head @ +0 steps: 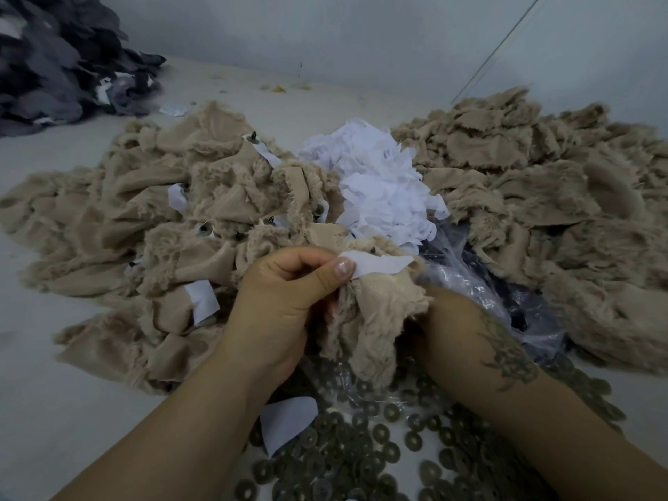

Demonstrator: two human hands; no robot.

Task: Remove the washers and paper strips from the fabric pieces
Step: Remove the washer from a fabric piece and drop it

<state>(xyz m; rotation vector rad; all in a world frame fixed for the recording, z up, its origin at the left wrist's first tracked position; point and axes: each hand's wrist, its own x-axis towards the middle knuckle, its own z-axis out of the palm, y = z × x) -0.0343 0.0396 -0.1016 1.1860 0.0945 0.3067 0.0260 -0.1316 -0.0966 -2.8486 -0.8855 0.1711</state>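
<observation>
My left hand (285,287) pinches a white paper strip (379,263) between thumb and fingers, at the top of a beige furry fabric piece (376,320) held in front of me. My right hand (437,320) is mostly hidden behind that fabric piece and seems to hold it from underneath; its fingers do not show. Several dark metal washers (361,453) lie loose on the table below my hands. A heap of beige fabric pieces (144,218) with paper strips and studs still in them lies at the left.
A pile of white paper strips (379,182) sits in the middle. Another heap of beige fabric (560,211) spreads at the right. A clear plastic bag with dark parts (480,283) lies beside my right hand. Dark grey fabric (61,63) is piled at the far left.
</observation>
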